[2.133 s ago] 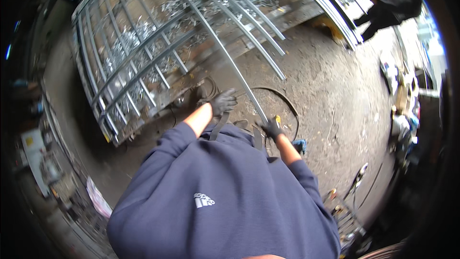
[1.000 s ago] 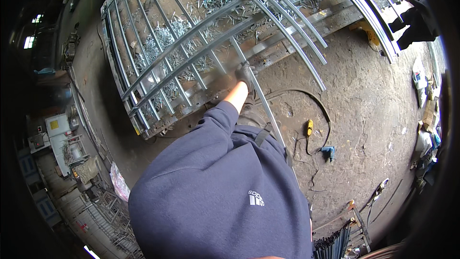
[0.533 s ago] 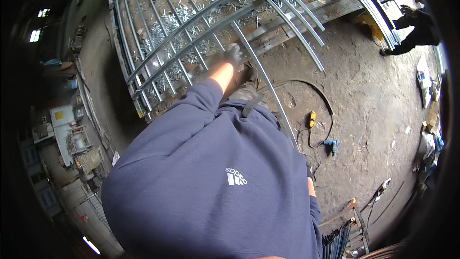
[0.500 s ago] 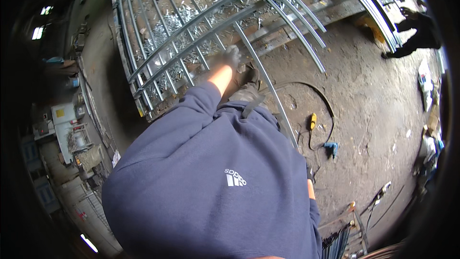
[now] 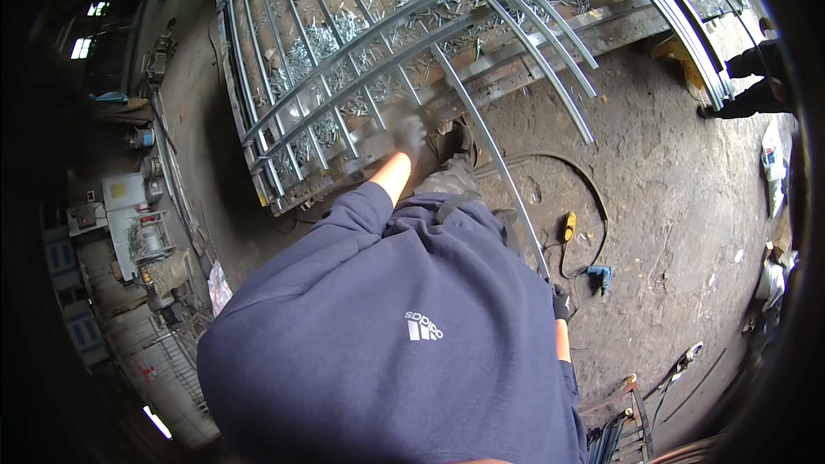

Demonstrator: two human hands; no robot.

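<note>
A long, thin galvanized metal profile (image 5: 494,150) slants from the frame of metal bars down to my right side. At its near end my right hand (image 5: 563,302), in a dark glove, is closed on it; part of that hand is hidden by my sweatshirt. My left hand (image 5: 411,136), in a grey glove, hovers by the near edge of the low metal table (image 5: 314,193). Motion smears its fingers, and nothing can be made out in it. Beyond it lie crossed metal profiles (image 5: 352,73) on the table.
Many small metal offcuts (image 5: 314,51) litter the table. On the floor to the right lie a blue power drill (image 5: 601,277), a yellow hand-held control or tool (image 5: 570,227) and a looping dark cable (image 5: 593,179). Another person (image 5: 756,77) stands at the far right, near stacked profiles (image 5: 675,17).
The view has shifted slightly, so the scene sits lower and further right. My left hand has drawn back from the table edge toward me. More of my right hand shows on the profile.
</note>
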